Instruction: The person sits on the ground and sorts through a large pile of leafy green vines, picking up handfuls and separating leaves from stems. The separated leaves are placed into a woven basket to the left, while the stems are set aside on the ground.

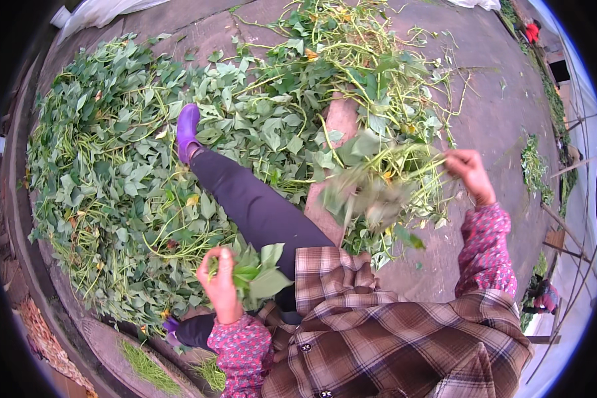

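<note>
The left hand has its fingers curled around green leaves jutting to their right, while I see the right hand pinching leafy stems, partly blurred, left of its fingertips, and a broad heap of vines spreads beyond the left fingers, 1 purple shoe amid it.

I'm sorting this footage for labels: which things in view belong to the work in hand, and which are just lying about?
In use: left hand, holding green leaves; right hand, holding leafy stems; big vine pile.

Apparently just lying about: white sheet, top left; small leafy clump, far right.
</note>
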Demonstrator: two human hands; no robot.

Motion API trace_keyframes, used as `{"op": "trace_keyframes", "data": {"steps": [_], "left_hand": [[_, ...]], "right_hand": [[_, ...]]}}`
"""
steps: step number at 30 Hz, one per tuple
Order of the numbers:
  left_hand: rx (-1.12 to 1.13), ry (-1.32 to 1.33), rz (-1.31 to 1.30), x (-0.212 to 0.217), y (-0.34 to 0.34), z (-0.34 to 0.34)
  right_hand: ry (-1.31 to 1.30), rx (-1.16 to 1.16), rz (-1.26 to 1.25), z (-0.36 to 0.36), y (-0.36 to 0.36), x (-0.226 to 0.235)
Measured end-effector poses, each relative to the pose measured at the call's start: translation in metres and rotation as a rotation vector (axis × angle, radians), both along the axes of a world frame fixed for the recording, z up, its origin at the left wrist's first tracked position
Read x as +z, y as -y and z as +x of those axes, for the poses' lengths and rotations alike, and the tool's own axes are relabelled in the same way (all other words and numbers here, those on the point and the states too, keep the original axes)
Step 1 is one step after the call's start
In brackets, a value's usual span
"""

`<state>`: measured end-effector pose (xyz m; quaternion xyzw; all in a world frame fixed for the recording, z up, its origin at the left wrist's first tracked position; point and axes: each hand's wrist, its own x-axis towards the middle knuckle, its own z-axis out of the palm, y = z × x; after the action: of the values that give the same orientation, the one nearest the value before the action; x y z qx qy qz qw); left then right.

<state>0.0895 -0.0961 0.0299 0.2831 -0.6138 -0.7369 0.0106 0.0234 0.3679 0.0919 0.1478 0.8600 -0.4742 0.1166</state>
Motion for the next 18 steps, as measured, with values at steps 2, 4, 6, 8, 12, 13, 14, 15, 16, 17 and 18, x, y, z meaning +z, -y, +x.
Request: {"op": "trace_keyframes", "data": {"steps": [2,4,6,8,12,13,14,15,16,17,18], "left_hand": [[0.045,0.054,0.108,0.004,0.005,-0.003],[0.059,0.065,0.149,-0.005,0.015,0.000],[0.148,0.059,0.288,-0.004,0.007,-0.005],[0.157,-0.026,0.398,-0.006,0.007,-0.004],[0.048,-0.127,0.520,-0.012,0.011,-0.004],[0.034,-0.146,0.530,-0.011,0.011,-0.004],[0.040,-0.149,0.575,-0.012,0.012,-0.005],[0.052,-0.133,0.549,-0.011,0.012,-0.005],[0.072,-0.115,0.512,-0.010,0.014,-0.004],[0.091,-0.096,0.486,-0.010,0.016,-0.002],[0.012,-0.128,0.419,-0.010,0.022,0.001]], "right_hand": [[-0.116,-0.196,0.104,0.007,-0.068,0.008],[-0.229,-0.407,0.316,0.014,-0.131,-0.005],[-0.269,-0.402,0.900,0.020,-0.194,-0.036],[-0.320,-0.370,1.055,0.000,-0.180,-0.051],[-0.516,-0.001,0.606,-0.076,-0.041,-0.067],[-0.460,0.037,0.566,-0.093,-0.010,-0.069],[-0.494,0.087,0.554,-0.109,0.010,-0.077],[-0.528,0.137,0.548,-0.123,0.026,-0.084],[-0.537,0.143,0.518,-0.136,0.045,-0.092],[-0.546,0.151,0.498,-0.147,0.059,-0.095],[-0.660,0.147,0.636,-0.157,0.066,-0.104]]}}
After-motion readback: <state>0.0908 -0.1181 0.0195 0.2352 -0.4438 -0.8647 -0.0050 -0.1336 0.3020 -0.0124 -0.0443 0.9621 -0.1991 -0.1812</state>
